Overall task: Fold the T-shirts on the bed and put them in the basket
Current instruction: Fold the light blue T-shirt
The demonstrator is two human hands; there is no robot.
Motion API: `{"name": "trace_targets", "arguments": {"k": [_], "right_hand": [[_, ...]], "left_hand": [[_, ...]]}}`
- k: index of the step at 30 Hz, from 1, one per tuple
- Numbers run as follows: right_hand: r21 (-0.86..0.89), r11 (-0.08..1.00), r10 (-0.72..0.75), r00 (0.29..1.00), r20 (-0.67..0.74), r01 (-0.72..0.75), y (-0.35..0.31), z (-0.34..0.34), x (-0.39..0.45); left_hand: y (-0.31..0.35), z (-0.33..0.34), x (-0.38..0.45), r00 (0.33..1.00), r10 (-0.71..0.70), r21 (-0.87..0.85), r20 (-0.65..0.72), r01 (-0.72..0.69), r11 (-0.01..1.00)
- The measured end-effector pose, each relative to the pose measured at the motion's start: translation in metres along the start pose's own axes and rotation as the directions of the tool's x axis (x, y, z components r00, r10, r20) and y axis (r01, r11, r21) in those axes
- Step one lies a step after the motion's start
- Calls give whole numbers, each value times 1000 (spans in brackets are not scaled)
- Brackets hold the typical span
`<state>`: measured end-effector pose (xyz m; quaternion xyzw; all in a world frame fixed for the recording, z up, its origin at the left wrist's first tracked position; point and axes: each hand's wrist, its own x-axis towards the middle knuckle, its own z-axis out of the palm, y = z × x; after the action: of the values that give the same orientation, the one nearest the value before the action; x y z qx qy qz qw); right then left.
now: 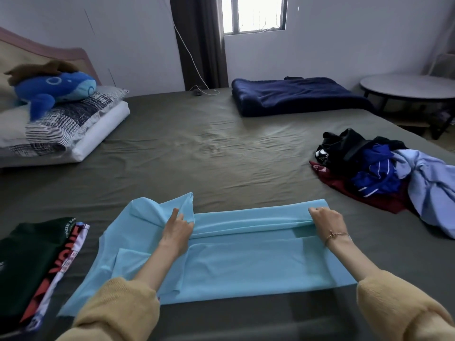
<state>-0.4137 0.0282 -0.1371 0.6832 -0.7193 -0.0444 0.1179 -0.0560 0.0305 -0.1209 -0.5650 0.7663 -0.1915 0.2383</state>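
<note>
Two hands worked one light blue T-shirt [221, 267] that lay spread across the near edge of the bed [197, 148]. The left hand [178, 231] pinched a fold of the cloth near the sleeve end, its thumb and fingers closed on the fabric while the forefinger stuck up. The right hand [326, 223], a thin bracelet [336, 234] on its wrist, gripped the same long fold at the other end, fingers curled over it. Between the hands the fold ran as a straight ridge, with the far strip of the shirt turned over toward the person. Both arms wore yellow sleeves [123, 313]. To the left of the shirt, just beside it, sat a stack of folded shirts [37, 262], a dark green one on top and a white one with red print under it. To the right, well apart from the blue shirt, lay a loose heap of clothes [384, 168] in black, blue, dark red and pale blue. Farther back on the bed were a folded navy blanket [295, 96], pillows [64, 126] and a blue plush toy [54, 88] on top of them. A round table [408, 86] stood beside the bed at the right.
</note>
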Motion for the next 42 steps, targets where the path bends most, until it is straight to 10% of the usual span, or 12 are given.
{"name": "trace_targets", "arguments": {"k": [13,22,35,42], "right_hand": [[-65,991,120,993,4,-120,-8,-10,-27],[244,930,-286,958,14,274,-46,-1,-34],[349,925,-156,988,-8,149,-56,4,-34],[383,916,-248,918,309,119,-56,17,-35]], "left_hand": [[15,-15,-27,991,-104,-142,-80,92,986],[62,-16,-18,987,23,-499,-160,-102,861],[58,7,-19,989,-97,-682,-114,-7,732],[82,8,-11,987,160,-697,-28,-134,705]]}}
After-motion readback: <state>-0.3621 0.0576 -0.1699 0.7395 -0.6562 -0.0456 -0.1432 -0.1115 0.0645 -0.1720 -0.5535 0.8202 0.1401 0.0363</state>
